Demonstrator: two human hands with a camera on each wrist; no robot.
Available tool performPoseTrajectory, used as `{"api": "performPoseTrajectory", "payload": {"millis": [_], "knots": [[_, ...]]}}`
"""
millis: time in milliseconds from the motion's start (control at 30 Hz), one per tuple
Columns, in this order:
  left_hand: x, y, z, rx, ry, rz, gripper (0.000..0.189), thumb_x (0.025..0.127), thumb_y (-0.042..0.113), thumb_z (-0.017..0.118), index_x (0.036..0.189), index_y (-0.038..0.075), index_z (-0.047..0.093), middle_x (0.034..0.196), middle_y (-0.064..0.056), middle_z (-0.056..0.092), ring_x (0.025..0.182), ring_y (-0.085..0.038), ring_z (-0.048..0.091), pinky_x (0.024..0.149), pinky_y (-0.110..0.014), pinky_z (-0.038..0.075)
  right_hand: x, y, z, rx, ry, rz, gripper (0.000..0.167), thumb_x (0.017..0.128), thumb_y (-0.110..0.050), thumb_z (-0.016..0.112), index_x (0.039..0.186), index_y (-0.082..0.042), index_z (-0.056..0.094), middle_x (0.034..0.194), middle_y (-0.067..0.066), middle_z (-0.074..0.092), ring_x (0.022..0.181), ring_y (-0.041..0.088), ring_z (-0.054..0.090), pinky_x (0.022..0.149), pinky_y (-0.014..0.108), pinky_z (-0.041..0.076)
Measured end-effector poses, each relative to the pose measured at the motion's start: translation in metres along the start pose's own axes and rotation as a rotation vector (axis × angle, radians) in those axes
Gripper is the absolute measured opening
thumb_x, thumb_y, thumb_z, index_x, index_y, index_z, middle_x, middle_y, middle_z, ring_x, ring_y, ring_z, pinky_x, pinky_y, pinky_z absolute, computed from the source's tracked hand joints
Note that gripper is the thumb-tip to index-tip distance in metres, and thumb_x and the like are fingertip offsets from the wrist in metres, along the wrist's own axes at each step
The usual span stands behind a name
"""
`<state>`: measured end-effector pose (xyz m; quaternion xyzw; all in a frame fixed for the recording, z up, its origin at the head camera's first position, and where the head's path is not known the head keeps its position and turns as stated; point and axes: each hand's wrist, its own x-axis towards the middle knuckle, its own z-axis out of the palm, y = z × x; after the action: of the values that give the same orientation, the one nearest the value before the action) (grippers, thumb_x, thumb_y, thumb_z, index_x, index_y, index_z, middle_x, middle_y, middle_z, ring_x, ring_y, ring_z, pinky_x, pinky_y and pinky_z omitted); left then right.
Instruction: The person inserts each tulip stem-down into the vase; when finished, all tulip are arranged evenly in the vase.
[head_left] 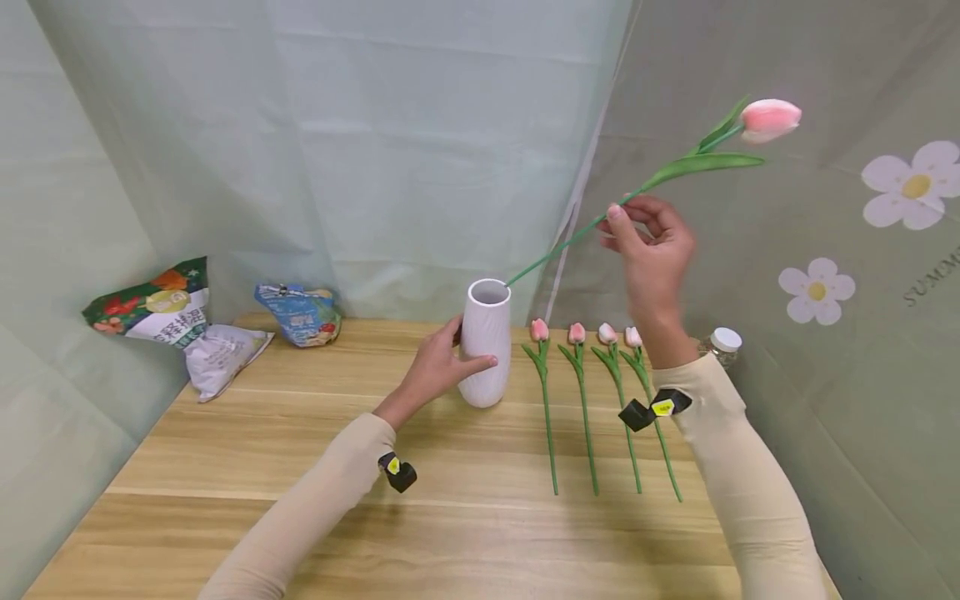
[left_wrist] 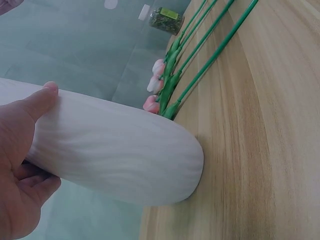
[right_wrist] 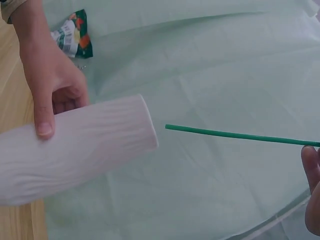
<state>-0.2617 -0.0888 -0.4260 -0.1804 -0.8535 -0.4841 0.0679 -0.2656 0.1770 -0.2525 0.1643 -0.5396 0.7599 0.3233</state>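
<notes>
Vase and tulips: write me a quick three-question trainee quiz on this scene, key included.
1. Count: how many tulips lie on the wooden table?
2. True or false: the stem tip of the held tulip is inside the vase.
3. Multiple choice: what does the left hand grip? A) a snack bag B) the vase C) the lidded jar

Key:
1. Four.
2. False; the right wrist view shows a gap between tip and vase.
3. B.
</notes>
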Motion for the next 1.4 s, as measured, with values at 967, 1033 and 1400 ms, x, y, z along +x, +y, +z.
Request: {"api": "performPoseTrajectory", "payload": {"millis": [967,1033,1400], "knots": [[0.001,0.0,0.0,-0.031,0.006,0.03,0.082,0.081,0.034,0.089,0.144,0.0,0.049,0.133,-0.02,0.064,0.125,-0.033,0.062,0.105,-0.052,0.051,-0.054,0.069,0.023,-0.091,-0.162,0.092,0.019,0.091,-0.001,0.075,0.102,0.011,0.064,0.084,0.002,0.07,0.073,0.014,0.074,0.067,0.03,0.063],[0.0,0.0,0.0,-0.035,0.005,0.032,0.082,0.081,0.034,0.089,0.144,0.001,0.049,0.133,-0.019,0.064,0.125,-0.032,0.062,0.105,-0.052,0.051,-0.057,0.073,0.025,-0.114,-0.175,0.107,0.02,0.092,-0.001,0.074,0.103,0.013,0.064,0.084,0.001,0.071,0.073,0.013,0.074,0.067,0.029,0.063],[0.0,0.0,-0.001,-0.044,-0.009,0.027,0.085,0.081,0.036,0.088,0.147,0.003,0.046,0.136,-0.017,0.062,0.127,-0.031,0.061,0.105,-0.051,0.051,-0.072,0.071,0.03,-0.328,-0.307,0.163,0.019,0.094,-0.001,0.071,0.103,0.015,0.069,0.094,0.029,0.072,0.078,0.029,0.073,0.067,0.037,0.064]]}}
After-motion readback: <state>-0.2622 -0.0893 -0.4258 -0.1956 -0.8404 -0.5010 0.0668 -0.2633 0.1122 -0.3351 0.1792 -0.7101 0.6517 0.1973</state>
